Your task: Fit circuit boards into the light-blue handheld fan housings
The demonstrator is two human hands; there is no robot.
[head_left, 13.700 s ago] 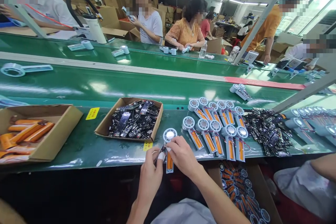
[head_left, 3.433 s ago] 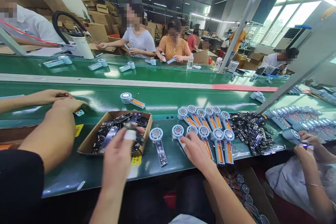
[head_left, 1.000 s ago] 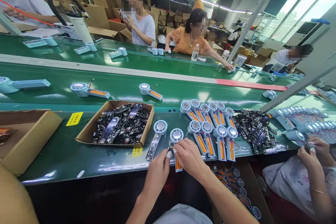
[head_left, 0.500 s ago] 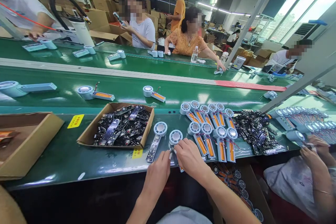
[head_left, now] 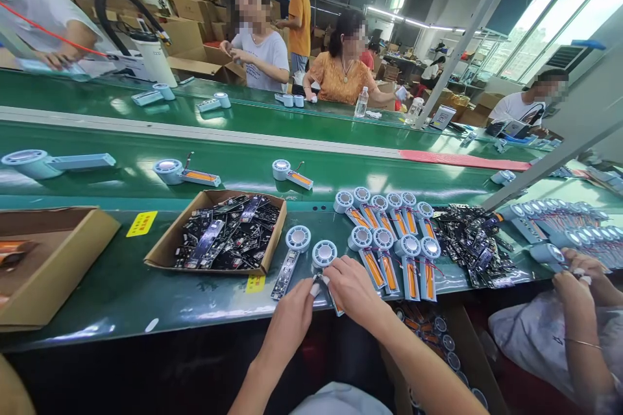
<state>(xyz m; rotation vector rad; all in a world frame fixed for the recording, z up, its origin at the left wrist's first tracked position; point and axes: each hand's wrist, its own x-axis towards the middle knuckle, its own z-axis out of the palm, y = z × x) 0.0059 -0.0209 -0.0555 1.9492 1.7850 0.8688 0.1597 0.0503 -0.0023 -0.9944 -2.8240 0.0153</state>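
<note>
My left hand [head_left: 293, 312] and my right hand [head_left: 354, 290] meet at the table's near edge, fingers pinched close together. Between the fingertips is a small dark piece, too small and covered to name. Just beyond them lies a light-blue handheld fan [head_left: 324, 253], its round head facing up and its handle mostly hidden under my right hand. Left of it rests another handheld fan [head_left: 297, 238] with a circuit board [head_left: 284, 275] along its handle. White coverings show on some of my fingertips.
A cardboard tray [head_left: 160, 260] of circuit boards stands left, beside a larger box [head_left: 73, 272]. On the right are rows of fans with orange batteries [head_left: 372, 269] and a heap of boards [head_left: 474, 243]. A green conveyor [head_left: 233, 149] carries fans. A co-worker's hands [head_left: 574, 272] work at right.
My hands stay at the same fan, with small finger shifts; the left has moved slightly left. Fans on the near conveyor have moved right. Across the belt, a co-worker has lifted a fan part.
</note>
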